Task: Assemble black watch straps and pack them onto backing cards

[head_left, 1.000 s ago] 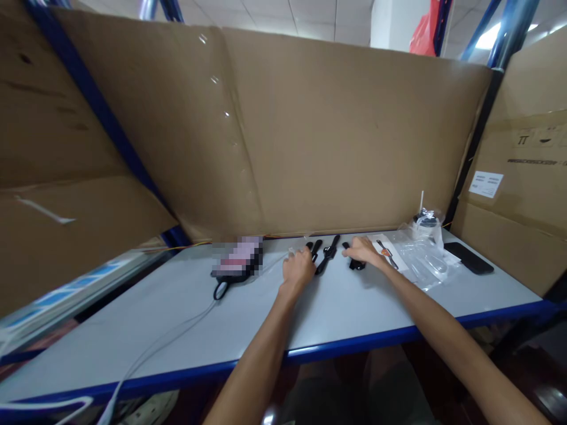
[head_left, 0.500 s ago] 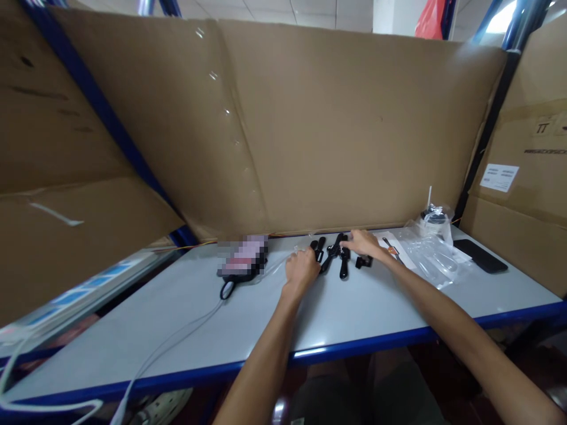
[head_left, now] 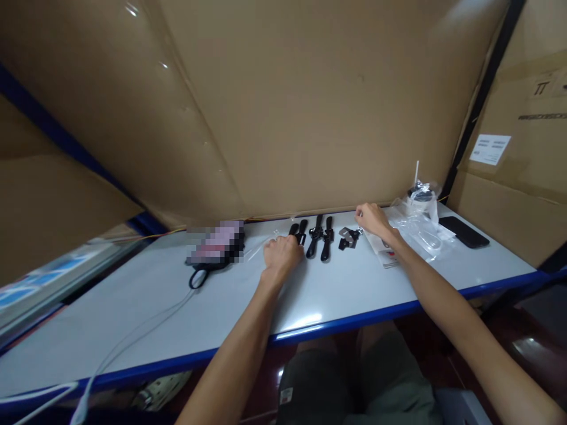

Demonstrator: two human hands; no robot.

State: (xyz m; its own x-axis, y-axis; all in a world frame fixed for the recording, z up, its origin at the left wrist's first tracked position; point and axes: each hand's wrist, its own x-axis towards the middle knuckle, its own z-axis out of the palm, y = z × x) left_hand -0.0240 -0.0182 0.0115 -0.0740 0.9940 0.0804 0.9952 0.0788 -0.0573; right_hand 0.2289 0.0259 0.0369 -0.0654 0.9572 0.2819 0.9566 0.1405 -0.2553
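Note:
My left hand (head_left: 283,254) rests low over the table with its fingers curled around a black two-handled tool that looks like a spokeshave (head_left: 303,226). Another black handle (head_left: 293,229) sticks out beside it, and the fingers hide the rest. Just to the right lie two more black spokeshaves (head_left: 326,239), side by side. Small metal blades and black parts (head_left: 349,237) sit between them and my right hand (head_left: 374,219). That hand is over a printed paper leaflet (head_left: 381,252), its fingers bent together; what is in them, if anything, is hidden.
Clear plastic bags (head_left: 419,236) and a wrapped object with a white stick (head_left: 420,195) stand at the right. Beyond them lies a black phone (head_left: 464,231). A cabled device with a blurred screen (head_left: 217,245) is at the left. Cardboard (head_left: 310,118) walls the table's back.
My right hand has moved right, off the spokeshaves to the leaflet, uncovering the small metal parts. The two middle spokeshaves now lie more parallel. The view has tilted down.

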